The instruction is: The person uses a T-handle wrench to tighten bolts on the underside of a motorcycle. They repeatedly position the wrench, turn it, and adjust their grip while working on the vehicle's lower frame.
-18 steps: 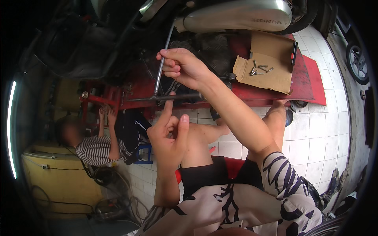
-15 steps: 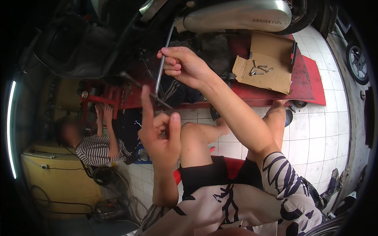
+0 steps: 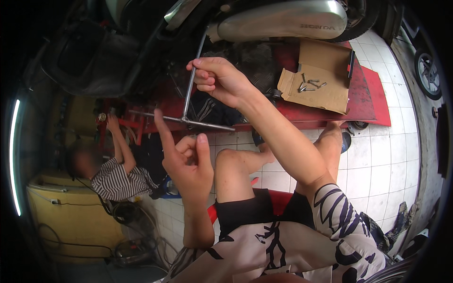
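Observation:
A metal T-handle wrench (image 3: 189, 89) reaches up to the underside of a motorcycle, by the silver exhaust muffler (image 3: 283, 22); its far tip is hard to make out. My right hand (image 3: 222, 80) is closed loosely around the shaft, thumb and fingers circling it. The crossbar lies nearly level at the wrench's near end. My left hand (image 3: 188, 160) is below it, holding nothing, with the index finger stretched up at the left arm of the crossbar and the thumb raised. Its other fingers are curled.
On the red lift platform (image 3: 363, 106) sits an open cardboard box (image 3: 323, 99) with several bolts (image 3: 309, 86). Dark cloth lies behind the wrench. At left, a co-worker in a striped shirt (image 3: 118, 181) reaches toward a red frame (image 3: 137, 125). Cables and a yellow cabinet (image 3: 71, 217) are lower left.
The crossbar has turned and now lies nearly level, no longer blurred. My left hand has shifted slightly left, while my right hand stays on the shaft. The co-worker's arms have moved left.

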